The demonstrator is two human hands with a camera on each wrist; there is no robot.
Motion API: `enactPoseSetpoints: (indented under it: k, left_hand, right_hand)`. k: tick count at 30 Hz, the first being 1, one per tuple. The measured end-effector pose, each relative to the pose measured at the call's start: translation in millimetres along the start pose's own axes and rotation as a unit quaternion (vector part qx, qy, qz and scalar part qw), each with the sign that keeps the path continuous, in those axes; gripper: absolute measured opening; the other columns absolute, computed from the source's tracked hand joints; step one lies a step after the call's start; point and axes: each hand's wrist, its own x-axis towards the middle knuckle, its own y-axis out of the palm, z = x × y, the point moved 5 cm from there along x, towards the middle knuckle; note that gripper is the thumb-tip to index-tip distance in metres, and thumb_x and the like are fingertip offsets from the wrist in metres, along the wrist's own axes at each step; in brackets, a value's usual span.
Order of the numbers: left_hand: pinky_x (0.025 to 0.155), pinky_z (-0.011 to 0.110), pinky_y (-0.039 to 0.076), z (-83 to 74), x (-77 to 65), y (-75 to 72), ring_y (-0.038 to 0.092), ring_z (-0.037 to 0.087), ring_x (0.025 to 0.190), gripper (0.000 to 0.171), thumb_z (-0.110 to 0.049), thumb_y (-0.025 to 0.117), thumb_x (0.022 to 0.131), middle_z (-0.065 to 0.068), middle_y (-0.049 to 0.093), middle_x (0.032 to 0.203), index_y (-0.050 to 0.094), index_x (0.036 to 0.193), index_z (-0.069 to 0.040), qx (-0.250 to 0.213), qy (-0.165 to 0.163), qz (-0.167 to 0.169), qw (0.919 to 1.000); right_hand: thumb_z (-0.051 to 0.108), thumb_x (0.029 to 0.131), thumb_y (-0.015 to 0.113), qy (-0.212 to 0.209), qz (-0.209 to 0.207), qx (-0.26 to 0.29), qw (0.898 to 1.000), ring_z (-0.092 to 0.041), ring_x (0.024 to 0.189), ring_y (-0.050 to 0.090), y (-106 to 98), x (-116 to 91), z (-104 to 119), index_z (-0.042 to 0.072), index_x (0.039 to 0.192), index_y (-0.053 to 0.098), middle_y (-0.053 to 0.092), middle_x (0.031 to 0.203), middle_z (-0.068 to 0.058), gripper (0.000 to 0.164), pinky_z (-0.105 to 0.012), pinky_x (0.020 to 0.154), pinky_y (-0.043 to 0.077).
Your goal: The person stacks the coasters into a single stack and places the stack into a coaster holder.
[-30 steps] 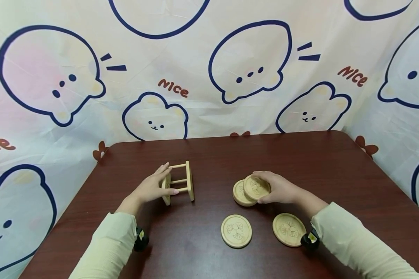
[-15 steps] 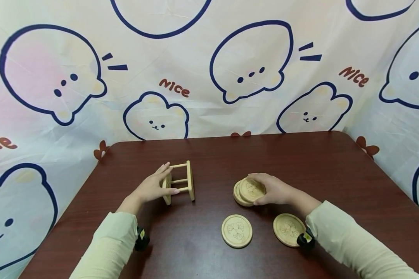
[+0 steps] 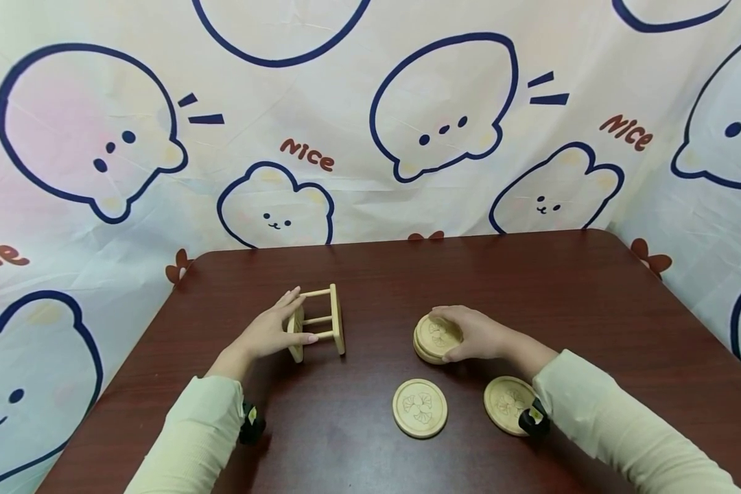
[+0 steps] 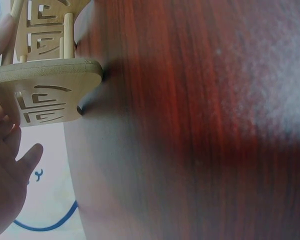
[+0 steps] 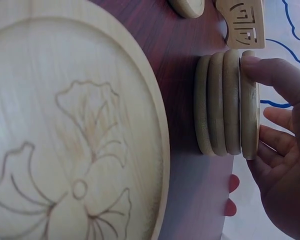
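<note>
A pale wooden coaster rack (image 3: 336,319), with two side panels joined by rods, stands at the left of the table. My left hand (image 3: 265,334) grips its near-left panel between thumb and fingers; cut-out patterns show on the rack (image 4: 45,100) in the left wrist view. Right of centre, my right hand (image 3: 484,334) pinches a round wooden coaster (image 3: 438,333) by its rim. That coaster lies over a stack of coasters (image 5: 217,105), nearly lined up, with a thin gap beneath it in the right wrist view.
One loose coaster (image 3: 420,408) with a carved leaf design lies in front of the stack. Another coaster (image 3: 508,405) lies to its right, partly under the right wrist's black camera (image 3: 534,417). A printed cloth (image 3: 407,199) hangs behind the dark table (image 3: 370,274).
My right hand has moved left with the coaster, bringing it from the stack's right side to almost square over it. The left hand and the rack have stayed put.
</note>
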Motion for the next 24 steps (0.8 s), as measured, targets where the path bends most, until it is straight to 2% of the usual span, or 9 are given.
enactPoseSetpoints:
  k: [15, 24]
  left_hand:
    - [0.095, 0.050, 0.021, 0.3, -0.6, 0.2, 0.008, 0.026, 0.129, 0.094, -0.059, 0.060, 0.067, 0.009, 0.012, 0.143, 0.024, 0.136, -0.004, -0.008, -0.004, 0.003, 1.0000]
    - [0.095, 0.050, 0.021, -0.4, -0.5, -0.8, 0.007, 0.025, 0.129, 0.094, -0.058, 0.061, 0.067, 0.007, 0.011, 0.143, 0.024, 0.136, -0.005, -0.017, -0.009, 0.004, 0.9998]
  right_hand:
    - [0.025, 0.066, 0.073, 0.012, 0.012, 0.001, 1.000, -0.031, 0.115, 0.035, 3.6, 4.3, 1.4, 0.000, 0.127, 0.040, 0.039, 0.127, -0.017, 0.073, -0.046, 0.091, 0.028]
    - [0.024, 0.067, 0.072, -0.003, 0.014, -0.001, 1.000, -0.033, 0.117, 0.033, 4.0, 4.9, 3.4, 0.000, 0.124, 0.043, 0.038, 0.128, -0.020, 0.069, -0.047, 0.093, 0.026]
